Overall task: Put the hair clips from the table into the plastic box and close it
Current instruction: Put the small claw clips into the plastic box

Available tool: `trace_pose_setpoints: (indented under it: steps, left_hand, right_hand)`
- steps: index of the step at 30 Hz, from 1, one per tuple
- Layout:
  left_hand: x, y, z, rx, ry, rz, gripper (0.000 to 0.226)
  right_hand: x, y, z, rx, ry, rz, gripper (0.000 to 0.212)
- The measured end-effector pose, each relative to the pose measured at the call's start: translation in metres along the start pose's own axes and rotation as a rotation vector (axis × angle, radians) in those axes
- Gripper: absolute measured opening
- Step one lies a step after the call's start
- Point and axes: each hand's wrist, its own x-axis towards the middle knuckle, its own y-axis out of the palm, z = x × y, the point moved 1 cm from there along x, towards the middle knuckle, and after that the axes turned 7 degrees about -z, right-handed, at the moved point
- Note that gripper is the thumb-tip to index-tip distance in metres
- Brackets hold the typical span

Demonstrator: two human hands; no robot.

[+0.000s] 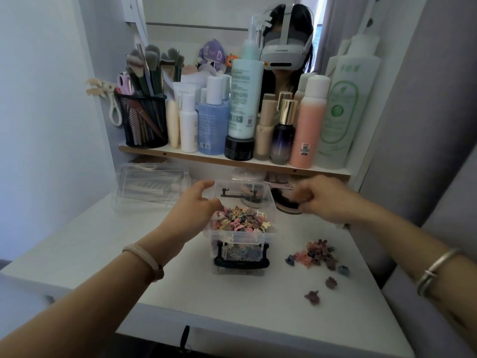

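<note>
A small clear plastic box (233, 239) with a black latch handle stands at the middle of the white table (103, 241), heaped with small coloured hair clips (240, 220). Its clear lid (242, 191) stands open behind it. My left hand (196, 205) grips the lid's left edge. My right hand (322, 200) hovers to the right of the lid with fingers curled, blurred, and nothing is visible in it. A loose cluster of hair clips (316, 254) lies on the table right of the box, with three single clips (331, 282) nearer to me.
A larger clear box (152, 187) sits at the back left. Above, a shelf (180, 154) carries bottles and a black mesh brush cup (144, 120) before a mirror. A dark round jar (285, 204) stands behind the box, under the shelf. The table's front edge is close.
</note>
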Motion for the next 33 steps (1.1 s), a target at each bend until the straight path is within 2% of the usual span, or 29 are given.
trace_pose_setpoints:
  steps: [2, 4, 7, 11, 16, 18, 20, 22, 23, 26, 29, 33]
  left_hand:
    - [-0.001, 0.001, 0.000, 0.006, 0.001, 0.003, 0.049]
    - [-0.001, 0.000, 0.000, 0.014, 0.005, -0.003, 0.049]
    - [0.000, 0.000, 0.000, 0.019, 0.001, -0.005, 0.050]
    - [0.000, 0.000, 0.001, 0.020, -0.001, -0.001, 0.049]
    - [0.000, 0.001, 0.000, 0.032, -0.003, -0.008, 0.050]
    - [-0.001, 0.001, 0.000, 0.035, 0.000, -0.014, 0.049]
    - [-0.001, 0.000, 0.000, 0.034, -0.001, -0.013, 0.050]
    - [-0.001, 0.001, -0.001, 0.037, -0.008, -0.006, 0.050]
    - [-0.002, 0.002, -0.002, 0.040, -0.009, -0.001, 0.050]
    - [-0.003, 0.004, -0.003, 0.057, -0.005, 0.019, 0.049]
    - [-0.004, 0.004, -0.003, 0.066, -0.007, 0.030, 0.048]
    - [-0.004, 0.005, -0.003, 0.057, 0.004, 0.025, 0.049]
  right_hand:
    - [-0.003, 0.010, -0.017, -0.225, 0.096, 0.230, 0.030]
    - [-0.008, 0.017, -0.025, -0.161, 0.163, 0.350, 0.027]
    - [-0.008, 0.019, -0.027, 0.012, 0.189, 0.365, 0.030]
    - [-0.005, 0.023, -0.025, -0.054, 0.110, 0.405, 0.036]
    - [-0.007, 0.026, -0.024, -0.120, 0.018, 0.351, 0.026]
    - [-0.006, 0.026, -0.023, -0.136, 0.014, 0.273, 0.022]
    - [-0.004, 0.021, -0.018, -0.082, -0.003, 0.051, 0.020]
    - [-0.003, 0.011, -0.005, 0.142, -0.036, -0.196, 0.017]
    - [-0.004, 0.004, 0.003, 0.279, -0.069, -0.267, 0.015]
    - [-0.008, -0.006, 0.029, 0.506, -0.159, -0.223, 0.014]
    - [-0.011, -0.004, 0.035, 0.532, -0.189, -0.069, 0.024]
    - [-0.004, -0.002, 0.008, 0.419, -0.073, -0.181, 0.027]
